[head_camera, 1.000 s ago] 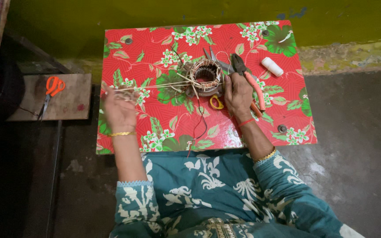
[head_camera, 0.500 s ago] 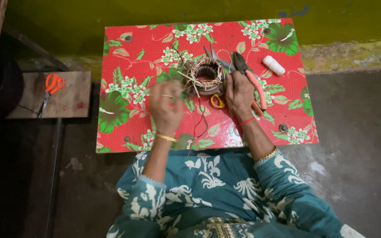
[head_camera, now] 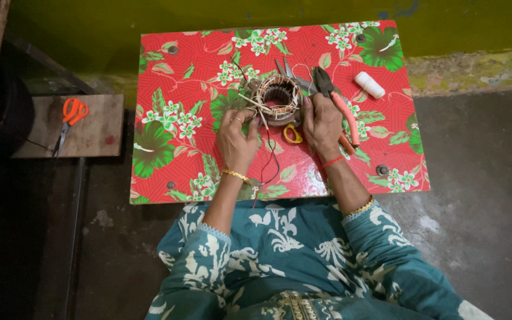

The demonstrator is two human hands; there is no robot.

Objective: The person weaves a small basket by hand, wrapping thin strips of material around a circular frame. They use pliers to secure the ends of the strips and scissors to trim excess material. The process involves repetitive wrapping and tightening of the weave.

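A round motor stator [head_camera: 280, 98] with copper windings and pale sticks poking out sits on a low table [head_camera: 173, 154] covered in red flowered cloth. My left hand [head_camera: 238, 136] is at the stator's left side, its fingers pinching the sticks and wires there. My right hand [head_camera: 322, 121] rests against the stator's right side and steadies it. Orange-handled pliers [head_camera: 339, 104] lie just right of that hand. Yellow-handled scissors [head_camera: 293, 134] lie between my hands, below the stator. A thin red and black wire [head_camera: 271, 157] trails toward me.
A white thread spool [head_camera: 369, 85] lies at the table's far right. Orange-handled scissors [head_camera: 69, 115] rest on a low wooden board [head_camera: 99, 127] to the left. A yellow-green wall runs along the far side; the concrete floor [head_camera: 481, 178] spreads to the right.
My left hand has moved from the table's left part rightward to the stator's left side. My right hand has stayed by the stator.
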